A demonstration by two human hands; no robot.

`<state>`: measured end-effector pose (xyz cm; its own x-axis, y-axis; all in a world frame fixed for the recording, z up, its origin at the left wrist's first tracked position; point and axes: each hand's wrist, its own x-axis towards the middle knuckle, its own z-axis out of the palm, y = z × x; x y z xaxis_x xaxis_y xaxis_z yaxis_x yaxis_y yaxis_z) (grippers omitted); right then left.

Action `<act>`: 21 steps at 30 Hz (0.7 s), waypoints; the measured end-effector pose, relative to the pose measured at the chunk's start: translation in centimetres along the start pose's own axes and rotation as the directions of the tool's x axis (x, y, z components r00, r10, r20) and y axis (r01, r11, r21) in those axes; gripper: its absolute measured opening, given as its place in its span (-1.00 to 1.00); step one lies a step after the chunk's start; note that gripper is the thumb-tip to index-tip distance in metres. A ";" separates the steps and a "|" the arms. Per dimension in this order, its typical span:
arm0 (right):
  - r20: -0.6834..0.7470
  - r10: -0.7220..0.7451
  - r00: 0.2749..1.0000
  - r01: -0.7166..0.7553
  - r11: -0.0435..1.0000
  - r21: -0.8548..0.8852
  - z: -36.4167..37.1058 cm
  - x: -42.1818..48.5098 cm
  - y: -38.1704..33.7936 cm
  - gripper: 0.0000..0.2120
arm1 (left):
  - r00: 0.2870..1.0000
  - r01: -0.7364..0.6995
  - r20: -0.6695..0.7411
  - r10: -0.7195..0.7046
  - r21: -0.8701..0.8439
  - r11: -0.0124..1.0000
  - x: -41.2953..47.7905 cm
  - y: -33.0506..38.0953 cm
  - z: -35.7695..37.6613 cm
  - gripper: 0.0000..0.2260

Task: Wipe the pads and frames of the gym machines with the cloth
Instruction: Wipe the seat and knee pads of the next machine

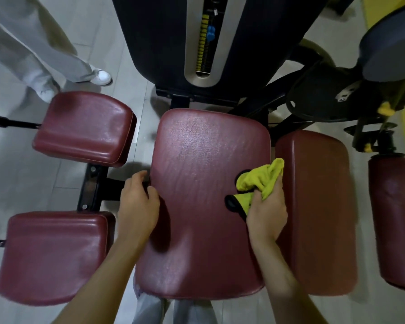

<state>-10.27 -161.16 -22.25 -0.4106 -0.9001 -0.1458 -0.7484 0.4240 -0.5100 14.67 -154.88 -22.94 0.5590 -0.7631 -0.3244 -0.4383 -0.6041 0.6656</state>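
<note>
- Far left: top small pad (84,127) and bottom small pad (54,256), both red, likely not wiped yet; hard to tell for sure.
- Between them: black frame (96,185), probably left to do too.
- Left hand (138,199): curled over the left edge of the big red pad (206,195), holding on.
- Big red pad: shiny streaks near the top, maybe wiped already.
- Yellow cloth (262,181): bunched up at the big red pad's right edge, poking out above the fist.
- Right hand (267,213): squeezed tight round the cloth.
- Far right: long red pad (318,206) and roll pad (393,218), probably left to wipe.

Bystander's white shoe (102,77) on tiled floor (21,178)
</note>
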 end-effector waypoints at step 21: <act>0.443 -0.544 0.712 0.684 0.681 -0.263 11.7 11.2 -20.9 -0.60 | 0.936 0.204 -0.302 -0.182 0.044 0.978 1.0 4.9 4.0 -0.67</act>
<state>6.90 -181.26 -23.17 0.3455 -0.9165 -0.2016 -0.9272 -0.3001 -0.2243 10.25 -159.50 -22.67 0.8155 -0.5347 -0.2214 -0.3452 -0.7565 0.5554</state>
